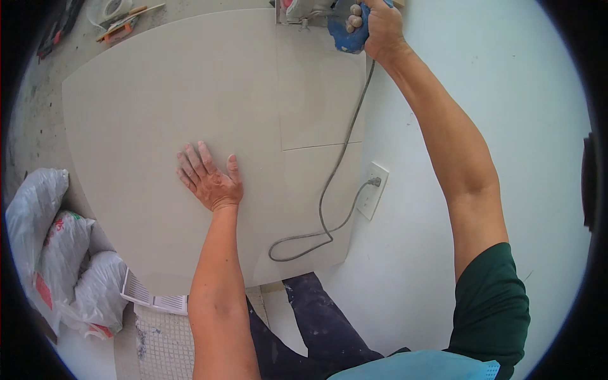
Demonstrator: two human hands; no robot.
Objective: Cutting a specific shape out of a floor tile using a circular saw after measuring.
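Note:
My left hand (212,183) lies flat, fingers spread, on a large beige slab (158,114) that looks like tile or board. My right hand (383,31) is wrapped round a blue corded power tool (348,38) at the slab's far right edge; its working end is out of view or hidden. A grey cord (326,183) runs from the tool across the slab, loops, and plugs into a white wall outlet (372,190). Thin dark lines on the slab, one lengthwise and one crosswise, mark off a rectangle at its far right.
The white wall (532,114) rises along the right. Filled plastic bags (69,253) stand at the left, beside a white slotted crate (158,297). A tape roll (114,7) and small tools (126,25) lie on the floor at far left. A whitish, partly cut-off object (307,9) sits beyond the slab.

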